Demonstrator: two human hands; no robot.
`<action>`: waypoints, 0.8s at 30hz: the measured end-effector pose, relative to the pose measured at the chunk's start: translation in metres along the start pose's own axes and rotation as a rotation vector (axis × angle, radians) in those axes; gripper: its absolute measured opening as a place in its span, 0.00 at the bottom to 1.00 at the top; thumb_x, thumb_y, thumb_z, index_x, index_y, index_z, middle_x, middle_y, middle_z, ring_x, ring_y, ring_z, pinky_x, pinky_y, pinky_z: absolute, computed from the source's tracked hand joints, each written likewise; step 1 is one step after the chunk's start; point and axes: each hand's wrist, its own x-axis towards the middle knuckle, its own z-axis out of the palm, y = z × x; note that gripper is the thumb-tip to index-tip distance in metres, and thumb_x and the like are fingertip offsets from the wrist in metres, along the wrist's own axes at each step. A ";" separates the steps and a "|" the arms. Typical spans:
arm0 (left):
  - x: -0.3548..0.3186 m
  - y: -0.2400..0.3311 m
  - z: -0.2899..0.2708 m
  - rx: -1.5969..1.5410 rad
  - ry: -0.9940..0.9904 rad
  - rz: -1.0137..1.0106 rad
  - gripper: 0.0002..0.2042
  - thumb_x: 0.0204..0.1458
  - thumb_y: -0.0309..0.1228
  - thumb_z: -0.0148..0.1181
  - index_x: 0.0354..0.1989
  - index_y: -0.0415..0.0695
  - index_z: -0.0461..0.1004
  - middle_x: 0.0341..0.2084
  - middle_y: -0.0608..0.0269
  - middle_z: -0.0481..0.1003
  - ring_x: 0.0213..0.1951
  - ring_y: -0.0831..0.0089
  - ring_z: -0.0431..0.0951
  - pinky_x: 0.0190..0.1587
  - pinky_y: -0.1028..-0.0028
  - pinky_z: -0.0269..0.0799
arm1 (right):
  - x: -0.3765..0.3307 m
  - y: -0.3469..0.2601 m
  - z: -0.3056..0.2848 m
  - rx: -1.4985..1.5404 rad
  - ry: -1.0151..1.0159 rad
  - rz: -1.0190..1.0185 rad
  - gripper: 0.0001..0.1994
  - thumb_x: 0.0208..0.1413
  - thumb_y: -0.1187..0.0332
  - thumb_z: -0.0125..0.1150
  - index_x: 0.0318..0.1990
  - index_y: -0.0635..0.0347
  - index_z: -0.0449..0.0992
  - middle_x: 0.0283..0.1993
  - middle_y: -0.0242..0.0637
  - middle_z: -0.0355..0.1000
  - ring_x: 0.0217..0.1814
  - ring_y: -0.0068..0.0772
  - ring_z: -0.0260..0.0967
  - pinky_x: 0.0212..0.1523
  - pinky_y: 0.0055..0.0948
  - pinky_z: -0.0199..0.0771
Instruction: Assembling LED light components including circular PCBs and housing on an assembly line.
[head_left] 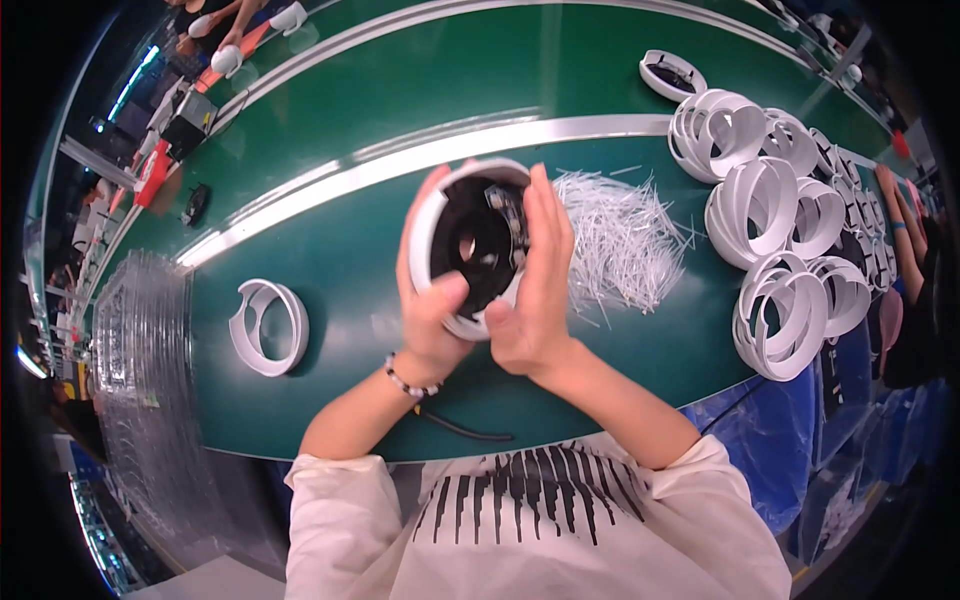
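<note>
Between both palms, raised over the green work table (pixel 350 390), is a round white plastic housing (pixel 427 235) with a black inner part (pixel 462 215) inside its rim. Small metallic and electronic-looking pieces sit along the right side of that black part. My left hand (pixel 432 315) wraps the left side, its thumb over the lower rim. On the right side, my right hand (pixel 537 290) has long fingers laid along the wall and its thumb at the bottom edge. The housing's outer back is hidden. A loose white ring (pixel 295 330) with a notched rim rests on the table to the left.
A heap of thin white strips (pixel 625 240) lies right of my hands. Stacked white rings (pixel 765 205) fill the right side. Clear plastic trays (pixel 145 340) are piled left. Another housing (pixel 672 75) sits on the green conveyor (pixel 400 75). A black cable (pixel 465 432) lies near me.
</note>
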 end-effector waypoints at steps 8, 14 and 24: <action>0.030 0.034 -0.035 -0.292 -0.016 -0.524 0.24 0.54 0.46 0.39 0.46 0.36 0.68 0.41 0.51 0.74 0.41 0.63 0.76 0.46 0.68 0.73 | 0.009 0.011 -0.022 0.019 -0.118 -0.304 0.25 0.29 0.69 0.69 0.42 0.54 0.72 0.52 0.36 0.68 0.55 0.40 0.63 0.63 0.49 0.46; 0.037 0.030 -0.044 0.238 0.002 -0.597 0.24 0.54 0.46 0.39 0.48 0.40 0.67 0.36 0.55 0.75 0.30 0.70 0.78 0.23 0.73 0.75 | 0.011 0.010 -0.032 0.017 -0.148 -0.274 0.18 0.31 0.66 0.73 0.30 0.59 0.71 0.35 0.39 0.76 0.37 0.38 0.73 0.52 0.45 0.66; 0.062 0.017 -0.072 0.194 0.060 -0.600 0.20 0.58 0.45 0.40 0.47 0.41 0.67 0.30 0.59 0.75 0.20 0.70 0.76 0.15 0.76 0.70 | 0.019 0.012 -0.031 -0.016 -0.150 -0.264 0.39 0.34 0.68 0.72 0.57 0.65 0.58 0.56 0.52 0.63 0.61 0.53 0.56 0.59 0.42 0.57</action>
